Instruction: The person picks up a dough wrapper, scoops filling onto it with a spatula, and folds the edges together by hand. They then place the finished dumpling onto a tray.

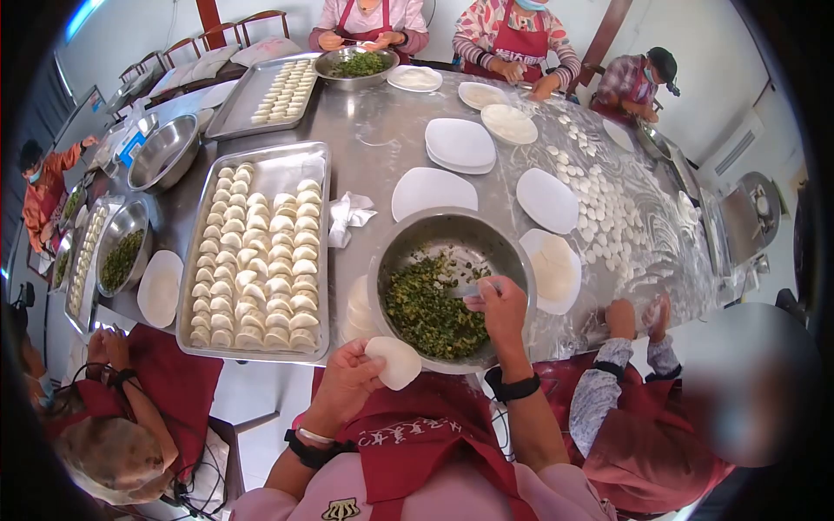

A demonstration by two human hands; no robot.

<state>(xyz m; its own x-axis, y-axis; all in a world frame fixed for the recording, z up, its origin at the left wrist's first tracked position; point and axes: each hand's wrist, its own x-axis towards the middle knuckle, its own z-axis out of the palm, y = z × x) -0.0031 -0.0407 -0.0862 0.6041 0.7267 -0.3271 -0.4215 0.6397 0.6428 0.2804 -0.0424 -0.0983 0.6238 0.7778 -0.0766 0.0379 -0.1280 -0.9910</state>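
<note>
My left hand [350, 379] pinches a round dough wrapper [393, 362] at its left edge, just below the rim of a large steel bowl [512, 252]. Chopped green filling [426, 308] lies in the bowl. Over the bowl's right side, my right hand [502, 313] is closed around a small utensil [465, 292], whose far end points left at the filling. Pale wrappers [359, 311] lie stacked on the table left of the bowl, partly hidden by it. A metal tray [321, 165] farther left holds rows of folded dumplings [252, 260].
White plates [434, 194] stand behind the bowl, others [547, 201] to its right. A crumpled tissue [350, 213] lies beside the tray. Dough pieces [599, 208] and flour cover the table's right part. Co-workers sit around; one's hands [638, 319] are close on the right.
</note>
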